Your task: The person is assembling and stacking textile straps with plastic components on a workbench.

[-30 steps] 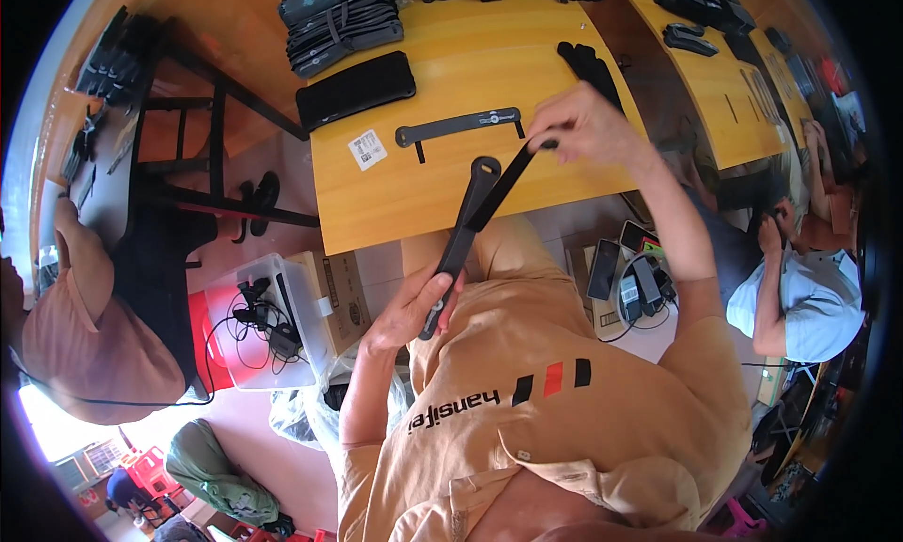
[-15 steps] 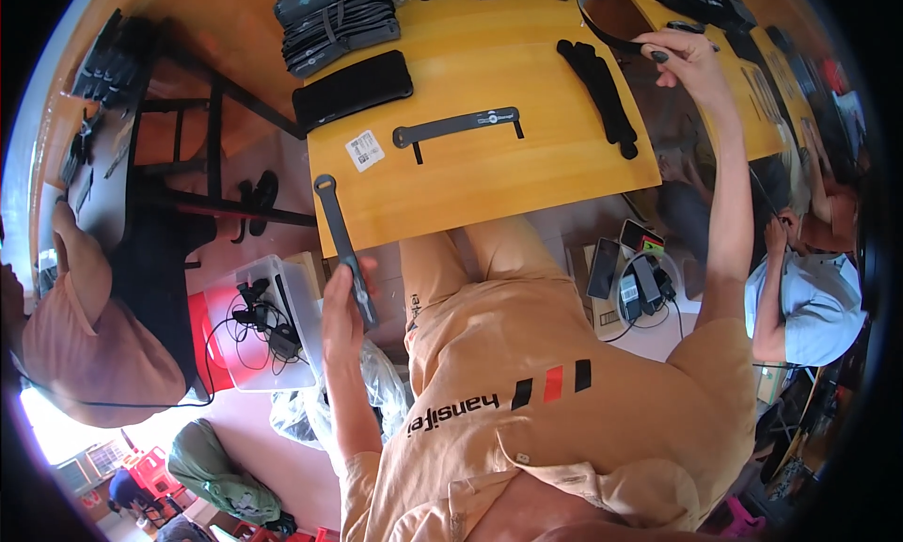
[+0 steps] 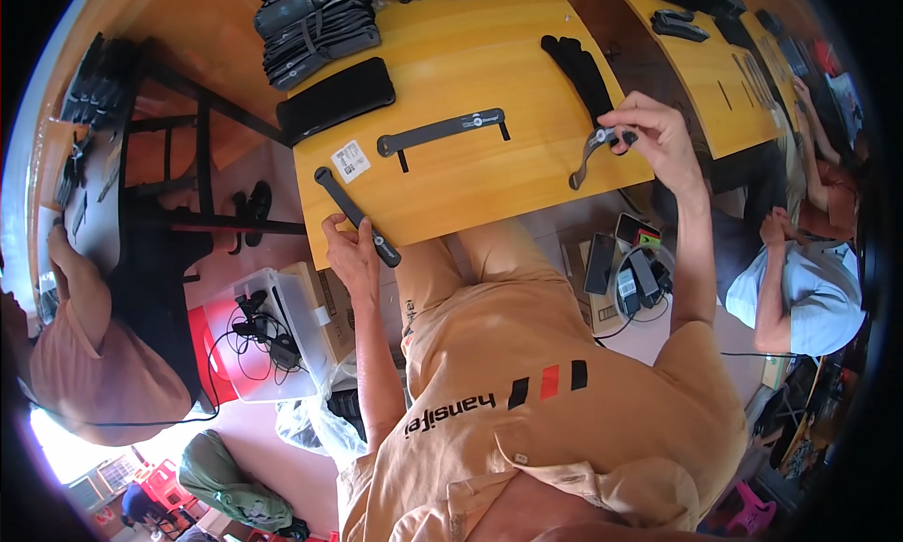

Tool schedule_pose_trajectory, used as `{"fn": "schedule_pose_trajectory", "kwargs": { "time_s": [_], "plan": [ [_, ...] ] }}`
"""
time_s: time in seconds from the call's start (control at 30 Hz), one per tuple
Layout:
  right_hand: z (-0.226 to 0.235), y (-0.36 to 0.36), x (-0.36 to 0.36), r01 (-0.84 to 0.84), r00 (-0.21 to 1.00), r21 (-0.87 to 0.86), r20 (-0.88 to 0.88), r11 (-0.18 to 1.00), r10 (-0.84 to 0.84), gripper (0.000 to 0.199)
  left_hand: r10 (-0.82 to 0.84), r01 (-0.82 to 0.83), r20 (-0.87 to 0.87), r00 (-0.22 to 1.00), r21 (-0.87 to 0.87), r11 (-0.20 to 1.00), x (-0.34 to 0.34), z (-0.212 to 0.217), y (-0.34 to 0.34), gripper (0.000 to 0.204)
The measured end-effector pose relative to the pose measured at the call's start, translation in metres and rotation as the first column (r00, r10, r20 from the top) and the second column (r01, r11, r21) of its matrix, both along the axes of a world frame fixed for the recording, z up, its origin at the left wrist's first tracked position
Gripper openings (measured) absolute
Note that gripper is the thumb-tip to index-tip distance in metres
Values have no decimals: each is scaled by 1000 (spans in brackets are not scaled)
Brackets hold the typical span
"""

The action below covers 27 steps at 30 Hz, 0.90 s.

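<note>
My left hand (image 3: 354, 258) is at the table's near left edge, its thumb and fingers closed on a dark grey strap (image 3: 350, 204). This strap has a holed, rounded end lying over the tabletop. Above the table's right side, my right hand (image 3: 656, 140) pinches another dark strap (image 3: 588, 158), which curls down from the fingers toward the near right corner. Between the hands a third grey strap (image 3: 442, 132) lies flat, with two short black strips (image 3: 403, 160) jutting from beneath it. A white label (image 3: 347, 160) lies to its left.
On the yellow table (image 3: 470, 194) are a folded black pouch (image 3: 337, 100), bundled dark straps (image 3: 315, 34) and a few black straps (image 3: 576, 72). A clear bin (image 3: 268, 354) with cables stands at left, a tub (image 3: 649, 279) of devices at right. People sit on both sides.
My right hand has come down and inward from the far right, bringing its strap over the table. My left hand has risen to the table edge with its strap, fingers now wrapped around it.
</note>
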State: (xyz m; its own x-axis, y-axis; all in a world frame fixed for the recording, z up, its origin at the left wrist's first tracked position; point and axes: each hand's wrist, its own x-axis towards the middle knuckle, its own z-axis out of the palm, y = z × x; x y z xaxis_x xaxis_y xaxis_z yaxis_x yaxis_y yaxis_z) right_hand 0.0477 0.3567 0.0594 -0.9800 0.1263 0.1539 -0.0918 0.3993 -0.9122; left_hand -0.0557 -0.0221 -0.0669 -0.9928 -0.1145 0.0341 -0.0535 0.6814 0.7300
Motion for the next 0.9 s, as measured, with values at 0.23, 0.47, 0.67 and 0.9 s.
{"fn": "schedule_pose_trajectory", "kwargs": {
  "time_s": [0.23, 0.47, 0.67, 0.9],
  "plan": [
    [13, -31, 10, 57, 995, -122, 84, 991, -47, 22, 37, -25, 41, 998, -268, 963, 2, 28, 13, 32],
    [6, -94, -13, -196, 977, -174, -117, 965, 177, 17, -616, 681, -293, 731, 367, 633, 20, 100, 83, 37],
    [-48, -81, -23, 139, 990, -540, 76, 830, -117, 11, -810, 405, 250, 530, 765, 501, -7, 62, 45, 19],
    [-98, -77, -35, 363, 923, -585, 333, 725, -194, 11, -658, 281, 284, 697, 737, 615, -36, 26, 26, 14]
  ]
}}
